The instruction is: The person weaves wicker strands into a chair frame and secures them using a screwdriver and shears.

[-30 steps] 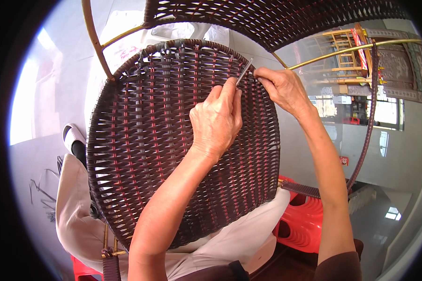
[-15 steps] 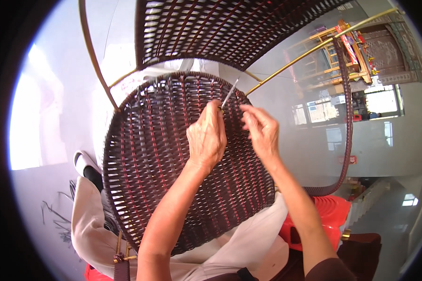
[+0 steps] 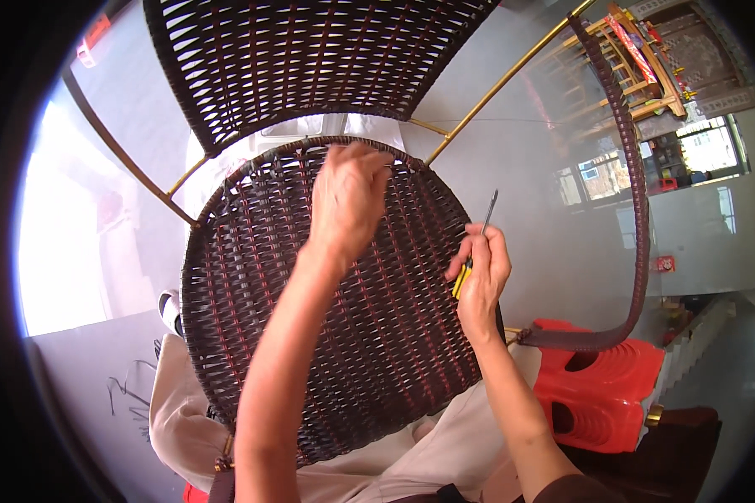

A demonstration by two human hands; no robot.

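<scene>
A dark brown and red woven chair seat (image 3: 268, 352) rests over my legs, joined by gold metal tubes (image 3: 503, 80) to a woven backrest (image 3: 310, 50). My left hand (image 3: 348, 197) is at the seat's far rim, fingers bent against the weave; what they grip is hidden and slightly blurred. Near the seat's right edge, my right hand (image 3: 482, 277) is closed around a screwdriver (image 3: 492, 201) with a yellow and black handle, its metal shaft pointing away from me.
Red plastic stools (image 3: 604, 386) stand at right beside a wrapped armrest (image 3: 637, 210). Wooden furniture (image 3: 646, 75) is at the upper right. At left lie a slipper (image 3: 170, 310) and loose dark strips (image 3: 130, 402) on the grey floor (image 3: 75, 377).
The screwdriver has passed from my left hand to my right, which has moved down along the seat's edge. My left hand has gone up to the rim. The view has shifted.
</scene>
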